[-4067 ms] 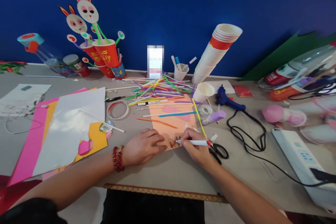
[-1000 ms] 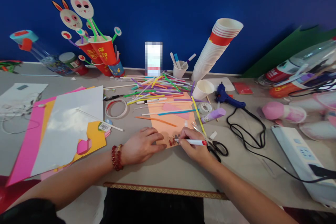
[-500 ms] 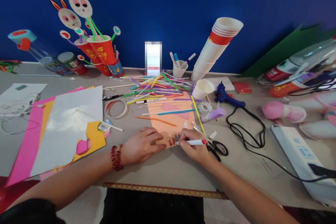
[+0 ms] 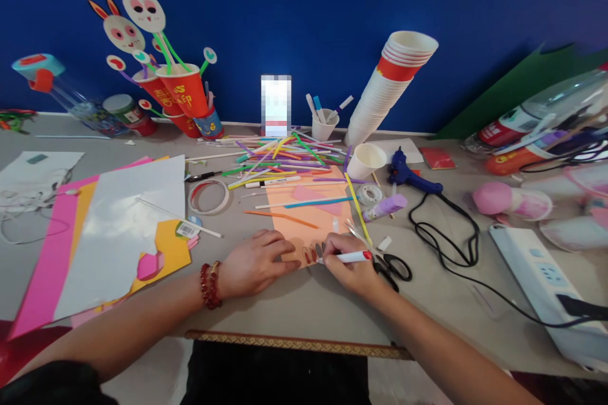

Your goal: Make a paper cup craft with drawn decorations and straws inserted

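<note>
Near the table's front edge lies a sheet of orange paper [image 4: 289, 234], with small oval shapes [image 4: 312, 254] drawn on its lower part, some coloured red and some dark. My left hand [image 4: 259, 261] rests flat with fingers stretched out, its fingertips on the paper's lower left. A white marker with a red end [image 4: 350, 257] is gripped in my right hand [image 4: 349, 266], its tip down at the ovals and partly hidden by my fingers. Just right of that hand, black-handled scissors [image 4: 392, 267] lie partly covered.
Coloured pipe cleaners [image 4: 285, 161] pile up behind the paper. On the right are a blue glue gun [image 4: 408, 174] with its cord and a white power strip [image 4: 546, 285]. A tall paper cup stack [image 4: 377, 101] leans at the back; layered paper sheets [image 4: 118, 228] lie left.
Both hands stay almost in place, the marker still at the ovals. The whole view has shifted very slightly.
</note>
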Available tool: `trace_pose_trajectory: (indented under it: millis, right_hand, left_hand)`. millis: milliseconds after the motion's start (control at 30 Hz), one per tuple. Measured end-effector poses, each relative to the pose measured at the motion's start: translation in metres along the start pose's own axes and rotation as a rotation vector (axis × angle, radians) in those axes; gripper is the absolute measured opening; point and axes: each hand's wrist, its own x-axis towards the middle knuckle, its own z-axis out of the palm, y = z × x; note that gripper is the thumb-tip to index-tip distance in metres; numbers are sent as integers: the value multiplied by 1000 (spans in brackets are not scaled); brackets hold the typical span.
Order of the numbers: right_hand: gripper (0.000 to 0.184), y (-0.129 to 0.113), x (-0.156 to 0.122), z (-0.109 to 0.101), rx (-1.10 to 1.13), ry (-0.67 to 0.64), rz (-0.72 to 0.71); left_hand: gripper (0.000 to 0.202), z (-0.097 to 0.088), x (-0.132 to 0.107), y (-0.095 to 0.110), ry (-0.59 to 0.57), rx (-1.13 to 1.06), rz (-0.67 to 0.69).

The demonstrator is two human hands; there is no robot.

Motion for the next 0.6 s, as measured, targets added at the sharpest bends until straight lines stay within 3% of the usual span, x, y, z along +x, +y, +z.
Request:
trace_pose_trajectory:
  millis: [300, 600]
  right_hand:
    - [18, 4, -1, 3, 103, 58, 35]
    - [17, 7, -2, 5, 36, 40, 17]
  left_hand:
    - [35, 0, 1, 0, 12, 1, 15]
    - [35, -1, 1, 1, 30, 18, 8]
